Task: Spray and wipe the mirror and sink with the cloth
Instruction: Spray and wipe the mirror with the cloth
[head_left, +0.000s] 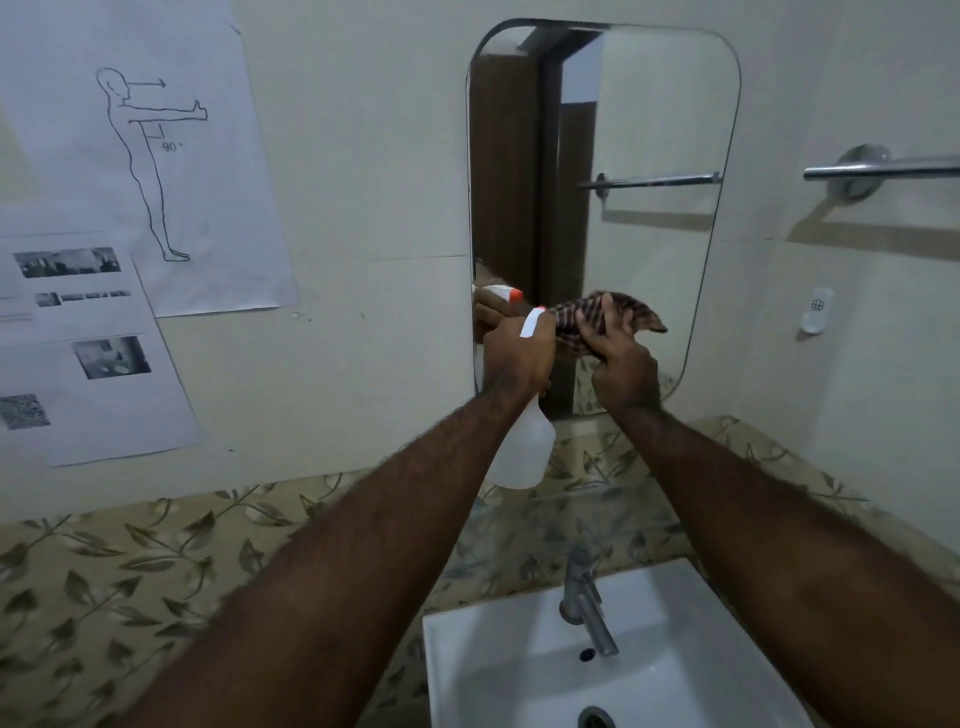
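Left hand (517, 358): gripping bottle (519, 447).
Right hand (621, 364): clutching cloth (587, 317) against mirror (649, 130).
Sink (493, 670): below.

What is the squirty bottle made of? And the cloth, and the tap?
The spray bottle in the left hand looks like cloudy white plastic, since light shows through it. The cloth in the right hand looks like soft woven fabric: it is striped and bunches up. The tap looks like dull grey metal with a faint shine.

Striped brown cloth (597, 317); white bottle (522, 447); leaf-patterned tiles (156, 561).
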